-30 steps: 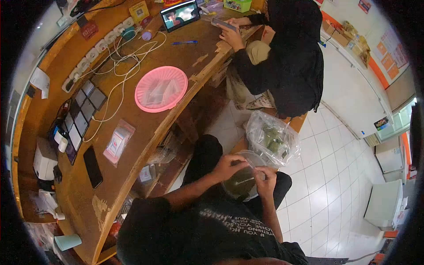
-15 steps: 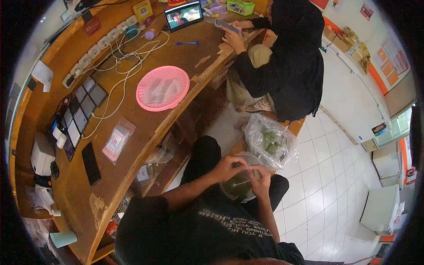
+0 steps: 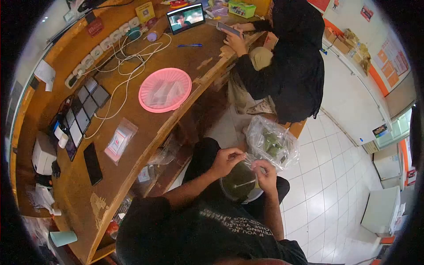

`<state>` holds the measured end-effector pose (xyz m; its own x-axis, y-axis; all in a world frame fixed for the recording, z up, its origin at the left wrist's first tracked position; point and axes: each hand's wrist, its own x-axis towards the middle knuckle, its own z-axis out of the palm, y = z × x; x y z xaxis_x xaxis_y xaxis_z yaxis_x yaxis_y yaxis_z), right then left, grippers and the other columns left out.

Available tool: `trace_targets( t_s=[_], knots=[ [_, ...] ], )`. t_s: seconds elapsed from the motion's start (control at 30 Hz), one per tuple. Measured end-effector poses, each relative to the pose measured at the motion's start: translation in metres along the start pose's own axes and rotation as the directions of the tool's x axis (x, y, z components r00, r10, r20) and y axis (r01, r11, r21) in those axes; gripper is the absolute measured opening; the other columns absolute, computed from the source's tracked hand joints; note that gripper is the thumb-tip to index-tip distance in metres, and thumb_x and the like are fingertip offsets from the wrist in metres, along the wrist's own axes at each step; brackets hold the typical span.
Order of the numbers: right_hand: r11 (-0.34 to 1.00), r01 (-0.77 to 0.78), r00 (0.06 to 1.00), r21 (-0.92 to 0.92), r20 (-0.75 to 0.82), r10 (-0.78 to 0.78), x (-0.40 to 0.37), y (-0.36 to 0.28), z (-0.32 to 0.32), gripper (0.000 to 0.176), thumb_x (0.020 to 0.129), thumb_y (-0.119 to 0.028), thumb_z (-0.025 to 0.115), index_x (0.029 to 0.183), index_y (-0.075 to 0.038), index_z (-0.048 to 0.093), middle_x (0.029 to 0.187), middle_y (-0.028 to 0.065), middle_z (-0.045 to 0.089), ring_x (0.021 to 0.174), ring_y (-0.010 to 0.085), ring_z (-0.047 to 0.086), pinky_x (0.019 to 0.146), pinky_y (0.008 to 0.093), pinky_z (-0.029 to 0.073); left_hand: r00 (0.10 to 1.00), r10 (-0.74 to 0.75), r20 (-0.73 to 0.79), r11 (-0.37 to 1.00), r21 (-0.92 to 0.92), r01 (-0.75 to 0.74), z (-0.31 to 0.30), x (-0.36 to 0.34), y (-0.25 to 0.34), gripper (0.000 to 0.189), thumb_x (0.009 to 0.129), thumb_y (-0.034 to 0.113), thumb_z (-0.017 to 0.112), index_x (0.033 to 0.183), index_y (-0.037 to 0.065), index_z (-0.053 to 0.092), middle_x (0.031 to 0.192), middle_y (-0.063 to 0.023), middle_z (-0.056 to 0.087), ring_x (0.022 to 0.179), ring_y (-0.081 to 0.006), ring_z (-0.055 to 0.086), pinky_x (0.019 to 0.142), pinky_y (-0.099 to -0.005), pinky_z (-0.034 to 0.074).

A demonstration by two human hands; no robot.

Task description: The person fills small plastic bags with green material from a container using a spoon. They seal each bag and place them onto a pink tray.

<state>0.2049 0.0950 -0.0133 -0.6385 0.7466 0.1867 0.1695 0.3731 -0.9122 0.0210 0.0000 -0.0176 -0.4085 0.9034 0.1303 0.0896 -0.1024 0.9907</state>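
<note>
My left hand (image 3: 227, 162) and my right hand (image 3: 266, 175) are raised above my lap, each with fingertips pinched. Stretched between them is a thin clear plastic bag (image 3: 251, 159), its outline hard to make out. Under my hands, a round clear tub (image 3: 238, 184) rests on my lap with dark green stuff inside, too blurred to name. Just beyond my hands lies a large clear plastic sack (image 3: 273, 143) holding green, leaf-like contents.
Along my left runs a wooden counter (image 3: 128, 152) bearing a pink plastic basket (image 3: 165, 90) of small clear bags, a packet (image 3: 120, 141), a black phone (image 3: 92, 164) and white cables. A seated person in black (image 3: 291, 66) holds a phone (image 3: 229, 29) ahead.
My hands have moved apart, the right one shifting rightward, and clear plastic now shows stretched between them. More of the tub's green contents is visible.
</note>
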Motion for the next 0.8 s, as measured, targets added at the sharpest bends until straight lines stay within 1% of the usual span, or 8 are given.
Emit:
trace_targets(
  t_s=[0.17,0.23,0.37,0.4,0.63,0.67,0.73,0.8],
  knots=[
    [0.985,0.172,0.978,0.026,-0.124,-0.168,0.027,0.025,-0.015,0.012,0.092,-0.010,0.063,0.093,0.000,0.070,0.085,0.0093,0.070,0.088,0.0185,0.064,0.080,0.0325,0.049,0.999,-0.008,0.049,0.991,-0.135,0.014,-0.005,0.009,0.002,0.022,0.092,0.012,0.067,0.111,0.000,0.065,0.102,-0.0078,0.070,0.091,-0.0123,0.065,0.081,-0.0275,0.051],
    [0.907,-0.068,0.891,0.416,-0.383,0.243,0.037,0.043,-0.026,0.020,0.095,-0.017,0.061,0.100,0.001,0.070,0.086,0.0081,0.070,0.089,0.0192,0.066,0.083,0.0344,0.051,0.995,0.049,0.092,0.990,-0.134,-0.036,-0.016,0.013,-0.003,0.031,0.092,0.015,0.067,0.120,0.004,0.062,0.107,-0.0043,0.068,0.101,-0.0130,0.063,0.088,-0.0315,0.051],
    [0.864,-0.275,0.839,0.421,-0.334,0.430,0.041,0.073,-0.047,0.051,0.097,-0.034,0.060,0.137,-0.005,0.048,0.116,0.0157,0.064,0.097,0.0216,0.064,0.085,0.0352,0.050,0.994,0.051,0.098,0.998,0.024,-0.053,-0.035,0.011,0.010,0.030,0.093,0.017,0.067,0.120,0.005,0.059,0.105,-0.0069,0.069,0.095,-0.0145,0.065,0.084,-0.0310,0.051],
    [0.890,-0.206,0.862,0.408,-0.354,0.362,0.036,0.091,-0.048,0.063,0.097,-0.038,0.060,0.146,-0.007,0.035,0.126,0.0153,0.060,0.096,0.0239,0.065,0.082,0.0346,0.050,0.996,0.050,0.079,0.995,0.085,-0.057,-0.041,0.011,0.017,0.030,0.091,0.018,0.068,0.118,0.006,0.061,0.105,-0.0067,0.069,0.095,-0.0150,0.065,0.083,-0.0315,0.051],
    [0.840,-0.395,0.783,0.373,-0.342,0.520,-0.024,0.198,-0.111,0.061,0.095,-0.035,0.062,0.140,-0.001,0.041,0.132,0.0149,0.057,0.099,0.0235,0.065,0.081,0.0392,0.048,0.896,0.354,-0.268,0.830,0.531,-0.169,-0.133,0.050,0.072,0.024,0.086,0.010,0.071,0.108,0.003,0.065,0.096,-0.0064,0.068,0.090,-0.0174,0.064,0.078,-0.0312,0.051],
    [0.917,-0.284,0.769,0.278,-0.505,0.391,-0.032,0.197,-0.111,0.064,0.093,-0.036,0.064,0.140,0.001,0.041,0.134,0.0164,0.055,0.104,0.0257,0.063,0.085,0.0419,0.048,0.806,0.532,-0.260,0.678,0.701,-0.222,-0.158,0.063,0.069,0.029,0.086,0.014,0.071,0.112,0.006,0.064,0.098,-0.0087,0.067,0.095,-0.0237,0.064,0.082,-0.0342,0.050],
    [0.970,-0.181,0.720,0.165,-0.650,0.245,-0.050,0.199,-0.112,0.067,0.091,-0.038,0.065,0.139,0.002,0.041,0.136,0.0179,0.054,0.110,0.0279,0.062,0.088,0.0445,0.047,0.821,0.381,-0.426,0.589,0.796,0.139,-0.180,0.068,0.102,0.043,0.085,0.028,0.071,0.124,0.012,0.062,0.118,-0.0124,0.064,0.114,-0.0304,0.057,0.094,-0.0467,0.044],
    [0.750,-0.451,0.637,-0.484,-0.763,-0.110,-0.068,0.200,-0.113,0.071,0.091,-0.047,0.062,0.143,-0.004,0.041,0.140,0.0217,0.049,0.120,0.0348,0.055,0.100,0.0439,0.043,0.833,0.367,-0.413,0.445,0.865,0.233,-0.191,0.077,0.100,0.048,0.086,0.037,0.067,0.128,0.014,0.060,0.128,-0.0135,0.058,0.122,-0.0330,0.050,0.099,-0.0534,0.038]
  ],
)
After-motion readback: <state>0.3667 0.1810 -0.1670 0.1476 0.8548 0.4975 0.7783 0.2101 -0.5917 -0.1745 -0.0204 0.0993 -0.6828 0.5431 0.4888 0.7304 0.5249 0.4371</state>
